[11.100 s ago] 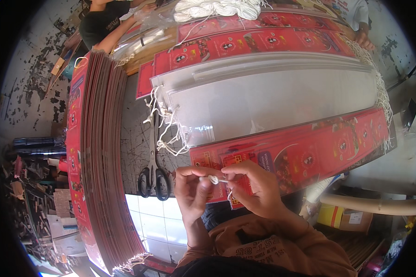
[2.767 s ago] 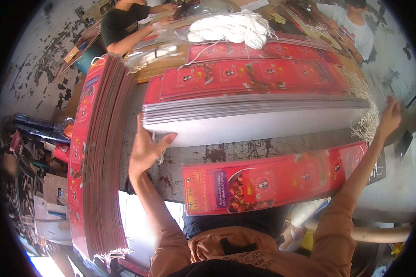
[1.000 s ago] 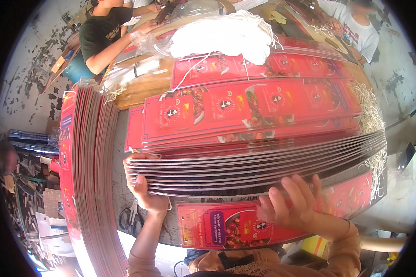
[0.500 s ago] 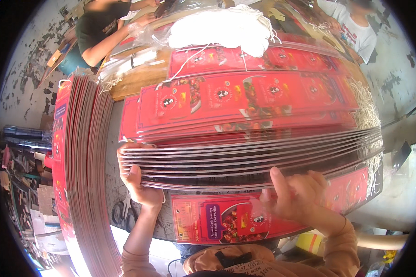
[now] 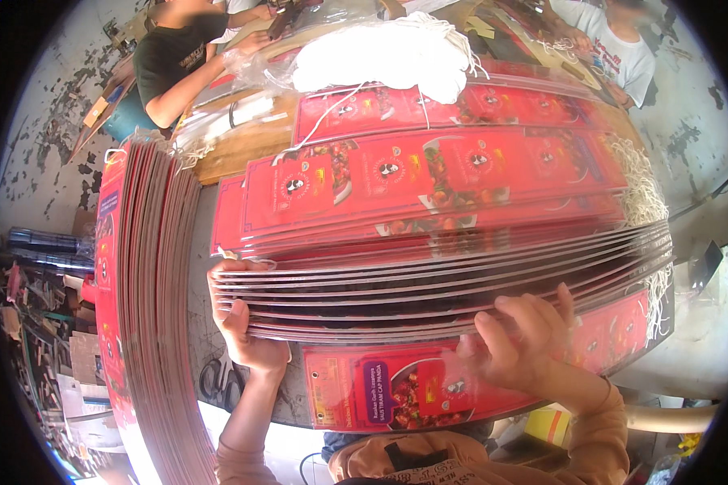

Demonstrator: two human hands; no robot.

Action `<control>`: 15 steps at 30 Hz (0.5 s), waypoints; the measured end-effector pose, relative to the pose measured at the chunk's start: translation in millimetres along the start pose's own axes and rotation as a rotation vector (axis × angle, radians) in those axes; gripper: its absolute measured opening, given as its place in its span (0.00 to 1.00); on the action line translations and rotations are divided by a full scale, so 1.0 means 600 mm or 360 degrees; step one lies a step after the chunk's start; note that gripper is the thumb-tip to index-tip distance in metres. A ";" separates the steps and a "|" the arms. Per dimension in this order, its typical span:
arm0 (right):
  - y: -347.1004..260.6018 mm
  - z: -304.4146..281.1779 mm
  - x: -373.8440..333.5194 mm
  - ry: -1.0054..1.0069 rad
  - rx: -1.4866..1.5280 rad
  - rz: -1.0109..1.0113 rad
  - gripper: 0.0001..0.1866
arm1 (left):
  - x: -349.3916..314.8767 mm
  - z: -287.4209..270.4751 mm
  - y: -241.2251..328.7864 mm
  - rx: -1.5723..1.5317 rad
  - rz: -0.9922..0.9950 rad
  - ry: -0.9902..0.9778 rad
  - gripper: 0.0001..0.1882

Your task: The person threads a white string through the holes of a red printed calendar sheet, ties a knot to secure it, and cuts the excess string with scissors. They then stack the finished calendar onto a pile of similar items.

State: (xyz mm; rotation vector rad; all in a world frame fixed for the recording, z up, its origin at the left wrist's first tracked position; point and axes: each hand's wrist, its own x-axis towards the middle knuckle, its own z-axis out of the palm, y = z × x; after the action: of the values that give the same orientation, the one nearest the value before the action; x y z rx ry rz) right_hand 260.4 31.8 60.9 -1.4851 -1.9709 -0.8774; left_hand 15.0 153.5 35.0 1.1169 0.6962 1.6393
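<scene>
A bundle of long, thin printed boards [image 5: 364, 303] stands on edge in front of me, its grey edges fanned apart with dark gaps between them. My left hand [image 5: 247, 319] is closed round the bundle's left end, thumb on the near side. By the near edges, right of the middle, is my right hand [image 5: 522, 335]; its fingers are bent and apart, and I cannot tell whether the tips touch a board. Beneath it, a single red printed board [image 5: 340, 388] lies flat along the table's near side. White strings [image 5: 659, 279] hang at the boards' right ends.
More red boards [image 5: 388, 170] lie stacked beyond, with a white string bundle [image 5: 380, 56] on top. A tall row of boards [image 5: 150, 299] stands at the left. Scissors [image 5: 221, 380] rest near the table's left front. Two people, one in a dark shirt [image 5: 178, 56], work across the table.
The bundle's nearer edges have come closer together at the left. My right hand's fingers have lifted and spread along the near edges. My left hand keeps its grip, slightly lower in view.
</scene>
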 end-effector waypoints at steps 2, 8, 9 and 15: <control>0.000 0.003 -0.004 0.0014 0.0092 0.0044 0.17 | -0.001 -0.001 0.000 -0.0021 -0.0004 -0.0013 0.22; -0.005 0.001 0.006 -0.0049 0.0085 0.0120 0.20 | -0.003 -0.006 -0.003 -0.0068 0.0022 -0.0015 0.21; -0.003 -0.001 0.008 -0.0069 0.0099 0.0113 0.20 | -0.002 -0.005 -0.003 -0.0052 0.0030 -0.0019 0.21; -0.004 0.008 -0.006 -0.0005 0.0182 0.0157 0.19 | -0.003 -0.006 -0.003 -0.0027 0.0020 -0.0022 0.21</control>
State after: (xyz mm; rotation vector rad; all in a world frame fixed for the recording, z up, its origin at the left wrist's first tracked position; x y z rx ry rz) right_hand 259.1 32.7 54.5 -1.5042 -1.8997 -0.7090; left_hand 12.8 152.6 31.6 1.1217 0.6662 1.6437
